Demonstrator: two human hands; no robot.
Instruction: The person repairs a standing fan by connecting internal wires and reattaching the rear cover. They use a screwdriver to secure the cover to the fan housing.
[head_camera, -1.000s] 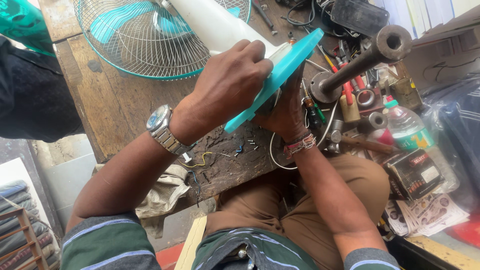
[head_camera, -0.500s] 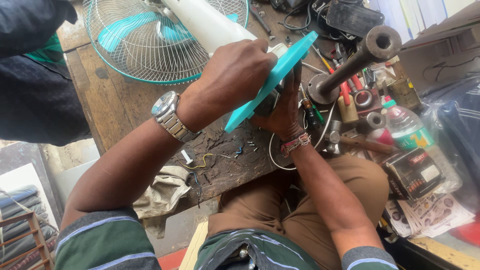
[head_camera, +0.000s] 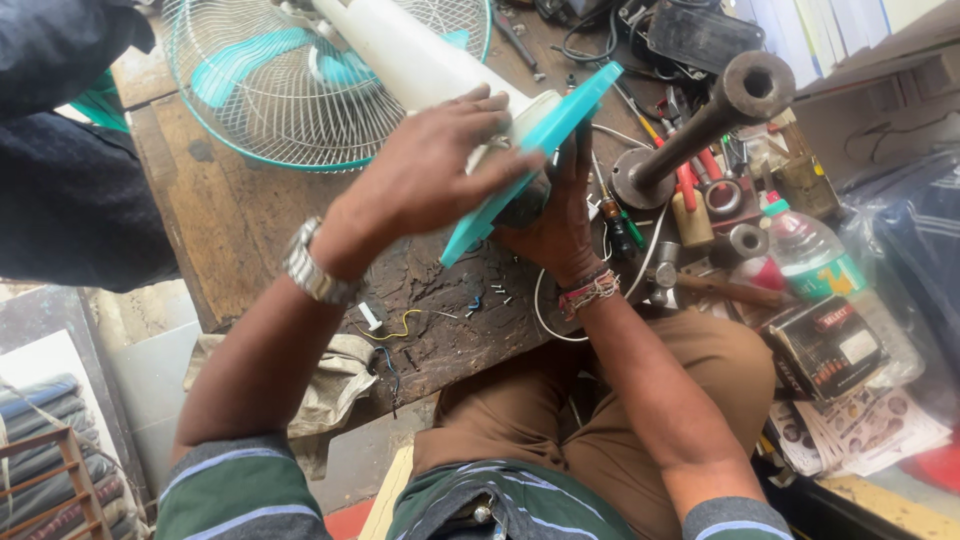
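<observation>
A table fan lies on its side on the worn wooden workbench (head_camera: 240, 250). Its wire guard (head_camera: 300, 80) with teal blades is at the far left, its white stem (head_camera: 410, 60) runs toward me, and its flat teal base (head_camera: 530, 160) stands on edge. My left hand (head_camera: 430, 175), with a wristwatch, presses on the upper face of the base and the stem's end. My right hand (head_camera: 555, 215), with a thread wristband, grips the underside of the base; its fingers are partly hidden behind the base.
A heavy metal pipe on a flange (head_camera: 700, 120) stands just right of my hands among screwdrivers, fittings and wires. A plastic bottle (head_camera: 810, 260), a small box (head_camera: 825, 345) and papers lie at the right. Another person in dark clothes (head_camera: 70, 170) stands at the left. Loose screws (head_camera: 490, 295) lie near me.
The view has shifted slightly; my left hand has slid a little further over the teal base. Both hands stay on the fan base.
</observation>
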